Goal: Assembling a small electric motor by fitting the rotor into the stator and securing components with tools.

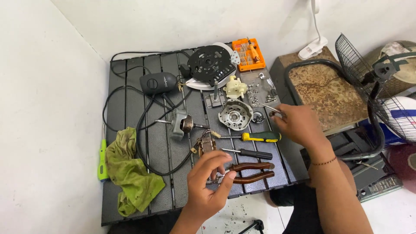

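Dark slatted table (130,143) carries everything: green rag (130,169) on its left part, black round motor plate (211,64) at the far edge with an orange bit case (248,54) beside it, silver motor housing (235,114) mid-table. Toward the near edge from that housing lie a yellow-handled screwdriver (260,137), a black-handled screwdriver (249,153) and brown-handled pliers (251,172). Right hand (297,125), just right of the housing, pinches thin metal tweezers (269,108); left hand (208,180), at the near edge touching the pliers' nose, is closed narrow on a small metal part (220,175), probably a clip, too small to tell.
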